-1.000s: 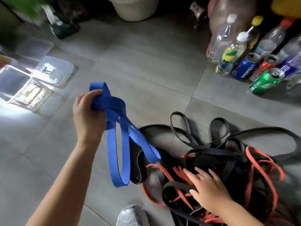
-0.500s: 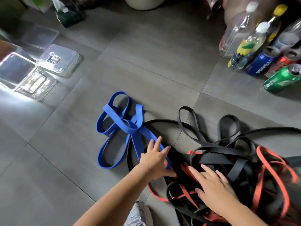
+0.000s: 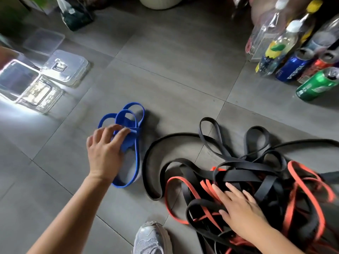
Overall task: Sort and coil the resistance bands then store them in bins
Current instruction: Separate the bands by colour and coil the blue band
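- The blue band is on the floor, centre-left, apart from the black-orange tangle near right.
- The left hand curls its fingers round the crossing; the right hand lies flat on the tangle.
- Looks light, floppy, springy, so I'd grab where the loops cross.

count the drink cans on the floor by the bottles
3, all at the upper right beside the bottles: a blue Pepsi can, a red can to its right, and a green can nearest the bands. More may sit beyond the right edge.
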The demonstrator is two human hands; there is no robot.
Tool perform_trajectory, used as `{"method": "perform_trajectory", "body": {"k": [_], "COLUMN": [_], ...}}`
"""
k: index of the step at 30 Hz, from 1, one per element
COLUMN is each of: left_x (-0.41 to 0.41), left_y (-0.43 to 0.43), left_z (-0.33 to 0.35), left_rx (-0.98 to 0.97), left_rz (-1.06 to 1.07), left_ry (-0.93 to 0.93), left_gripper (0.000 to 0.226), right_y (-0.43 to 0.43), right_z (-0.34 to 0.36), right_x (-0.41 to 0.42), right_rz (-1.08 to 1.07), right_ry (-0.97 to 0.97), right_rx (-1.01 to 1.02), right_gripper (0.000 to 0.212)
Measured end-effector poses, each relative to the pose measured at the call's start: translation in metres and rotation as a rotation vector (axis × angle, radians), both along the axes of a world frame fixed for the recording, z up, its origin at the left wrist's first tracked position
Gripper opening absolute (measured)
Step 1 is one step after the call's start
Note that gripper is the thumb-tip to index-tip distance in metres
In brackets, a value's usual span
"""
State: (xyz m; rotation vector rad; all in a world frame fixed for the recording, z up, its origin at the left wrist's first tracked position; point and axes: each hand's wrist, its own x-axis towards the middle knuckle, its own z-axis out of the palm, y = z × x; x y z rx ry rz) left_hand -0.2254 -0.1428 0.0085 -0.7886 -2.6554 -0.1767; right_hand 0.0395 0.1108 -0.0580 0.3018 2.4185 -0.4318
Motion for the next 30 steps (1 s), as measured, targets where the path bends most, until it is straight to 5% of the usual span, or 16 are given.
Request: {"method": "perform_trajectory", "body": {"k": [3,5,7,10,13,17,19,22,26,30], "left_x": [0.020,0.034,0.049,0.065,0.075,0.086,0.089,0.090,0.098,0.117], "left_y": [-0.012,-0.016,-0.012,0.006,0.030,0.075,0.098,0.122,0.139,0.147], "left_z": [-0.038,-0.060,-0.071,-0.075,-0.075,-0.079,-0.084,-0.083,-0.074,-0.069], "left_rx": [-0.637,-0.828,-0.777,-0.544,-0.355,-0.416,-0.436,-0.518,-0.314,-0.051], "left_rz": [0.092,0.308,0.321,0.203,0.069,-0.180,-0.201,-0.208,-0.259,-0.335], "left_ry": [-0.477,-0.788,-0.846,-0.686,-0.676,-0.774,-0.842,-0.764,-0.899,-0.876], "left_gripper": [0.060,0.077,0.083,0.077,0.081,0.087,0.081,0.049,0.024,0.018], "right_y": [0.001,0.003,0.004,0.004,0.017,0.037,0.045,0.061,0.090,0.101], "right_z": [0.001,0.000,0.000,0.006,0.011,0.013,0.013,0.014,0.004,-0.006], "right_x": [0.000,0.000,0.001,0.000,-0.002,0.001,0.007,0.012,0.009,-0.014], "right_rz": [0.017,0.017,0.010,-0.045,-0.114,-0.077,-0.163,-0.379,-0.484,-0.484], "right_ry": [0.023,0.005,0.020,0.149,0.432,0.195,0.340,0.485,0.123,0.005], "right_rx": [-0.007,-0.001,-0.020,-0.060,0.035,0.122,0.118,0.201,0.156,-0.069], "right_gripper": [0.073,0.072,0.071,0.067,0.057,0.037,0.019,0.044,0.110,0.126]}}
